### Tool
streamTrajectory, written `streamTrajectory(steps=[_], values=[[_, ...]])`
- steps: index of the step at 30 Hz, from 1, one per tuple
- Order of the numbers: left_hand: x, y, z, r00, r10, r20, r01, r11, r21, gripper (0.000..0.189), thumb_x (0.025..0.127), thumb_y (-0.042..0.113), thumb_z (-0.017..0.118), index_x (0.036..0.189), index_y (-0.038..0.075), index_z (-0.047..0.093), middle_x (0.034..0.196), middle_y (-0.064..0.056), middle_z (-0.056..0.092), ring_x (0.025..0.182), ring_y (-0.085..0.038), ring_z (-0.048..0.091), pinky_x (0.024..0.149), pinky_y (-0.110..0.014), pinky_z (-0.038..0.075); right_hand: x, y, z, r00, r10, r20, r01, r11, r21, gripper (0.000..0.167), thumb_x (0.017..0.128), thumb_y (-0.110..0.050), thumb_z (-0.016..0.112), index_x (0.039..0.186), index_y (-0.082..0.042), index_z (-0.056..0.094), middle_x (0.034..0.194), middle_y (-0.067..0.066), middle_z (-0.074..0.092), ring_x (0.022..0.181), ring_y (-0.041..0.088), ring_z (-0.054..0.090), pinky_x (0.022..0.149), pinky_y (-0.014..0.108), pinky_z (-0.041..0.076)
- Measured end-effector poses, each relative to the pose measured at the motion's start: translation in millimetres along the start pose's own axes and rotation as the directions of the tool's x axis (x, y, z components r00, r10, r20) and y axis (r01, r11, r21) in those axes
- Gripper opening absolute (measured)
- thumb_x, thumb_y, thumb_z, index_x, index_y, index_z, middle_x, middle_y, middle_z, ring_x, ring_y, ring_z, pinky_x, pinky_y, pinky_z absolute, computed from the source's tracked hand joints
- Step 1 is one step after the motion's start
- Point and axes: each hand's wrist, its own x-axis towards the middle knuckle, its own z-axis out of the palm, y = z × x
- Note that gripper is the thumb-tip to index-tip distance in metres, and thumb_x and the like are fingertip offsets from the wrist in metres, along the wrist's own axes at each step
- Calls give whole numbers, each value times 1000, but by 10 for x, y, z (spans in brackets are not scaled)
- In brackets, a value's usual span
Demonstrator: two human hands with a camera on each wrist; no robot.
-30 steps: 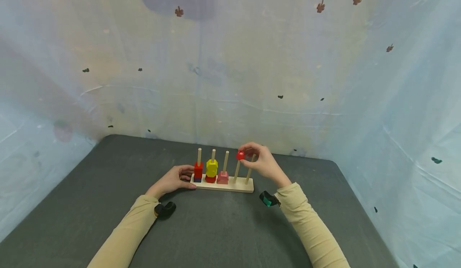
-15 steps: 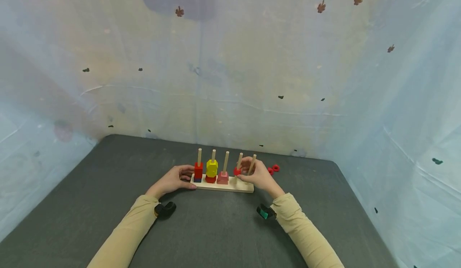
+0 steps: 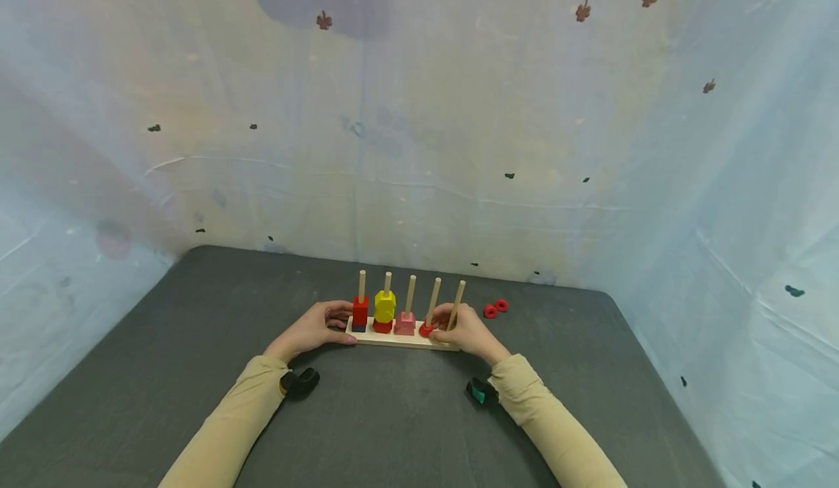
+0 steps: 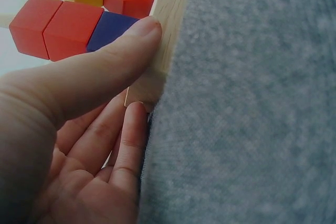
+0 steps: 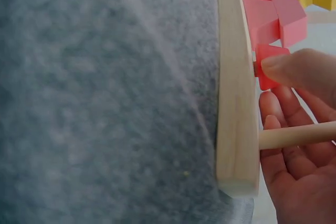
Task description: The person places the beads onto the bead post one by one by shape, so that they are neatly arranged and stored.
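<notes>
A pale wooden peg stacker stands on the table with upright pegs. My left hand grips its left end, thumb on the front edge and a fingertip at the corner. The first peg bears red blocks over a dark blue one. Yellow blocks sit over a red one on the second, and pink blocks on the third. Low on the fourth peg, my right hand pinches a small red block just above the base. The bare fifth peg passes beside its fingers.
Two red pieces with holes lie on the dark grey table behind and right of the right hand. A pale plastic sheet hangs behind the table and along its sides.
My right hand has brought the red block from the top of the fourth peg down to its foot. Two red pieces behind the hand have come into view. The left hand stays put.
</notes>
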Motion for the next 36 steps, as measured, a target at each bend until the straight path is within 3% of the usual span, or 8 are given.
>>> streamTrajectory(steps=[4, 8, 12, 16, 25, 31, 36], values=[[-3, 12, 2, 1000, 0, -8, 0, 1000, -3, 73, 71, 24, 86, 132, 3, 53, 127, -15, 57, 106, -25, 58, 91, -42, 49, -10, -27, 3, 1000, 8, -5, -8, 1000, -1, 25, 82, -2, 74, 105, 0, 66, 93, 10, 68, 81, 19, 63, 71, 28, 53], [-11, 21, 18, 1000, -8, -5, 8, 1000, -7, 73, 71, 24, 86, 132, 3, 54, 127, -14, 58, 106, -25, 58, 92, -42, 48, -82, -168, -75, 1000, -7, 22, 6, 999, 45, 29, 83, 3, 71, 111, 6, 63, 100, 22, 65, 87, 32, 63, 76, 39, 53], [-12, 28, 24, 1000, -9, -7, 9, 1000, 3, 73, 71, 25, 86, 132, 2, 53, 127, -15, 58, 106, -25, 58, 92, -42, 48, -181, -282, -280, 998, -51, 40, 48, 997, 61, 37, 84, 7, 69, 119, 10, 57, 110, 29, 60, 98, 45, 59, 83, 55, 49], [-6, 31, 15, 1000, -2, -10, 2, 1000, 13, 73, 71, 25, 86, 132, 2, 53, 127, -15, 58, 107, -26, 58, 92, -43, 48, -244, -120, -528, 999, -52, -4, 52, 999, 6, 42, 85, 1, 71, 124, 3, 56, 116, 25, 59, 105, 44, 57, 87, 56, 47], [-20, 23, 9, 1000, -3, -9, 3, 1000, 6, 72, 72, 23, 86, 133, 2, 53, 127, -15, 58, 107, -25, 58, 93, -42, 48, -372, 149, -962, 990, 122, -76, -127, 990, -56, 39, 91, -15, 68, 126, -4, 57, 117, 20, 60, 102, 32, 61, 83, 45, 51], [-27, 24, 22, 1000, -15, -14, 15, 1000, 7, 72, 72, 23, 86, 132, 2, 53, 127, -15, 58, 107, -25, 58, 93, -42, 48, -389, 256, -1072, 967, 229, -115, -241, 964, -111, 38, 95, -22, 62, 126, 0, 57, 111, 16, 62, 94, 30, 62, 79, 43, 52], [-13, 32, 24, 1000, -12, -19, 12, 1000, 9, 73, 71, 24, 86, 132, 2, 53, 127, -15, 57, 108, -26, 58, 93, -43, 48, -357, 303, -1098, 950, 300, -92, -310, 942, -131, 46, 97, -27, 59, 129, 5, 53, 115, 18, 62, 88, 34, 64, 79, 43, 51]])
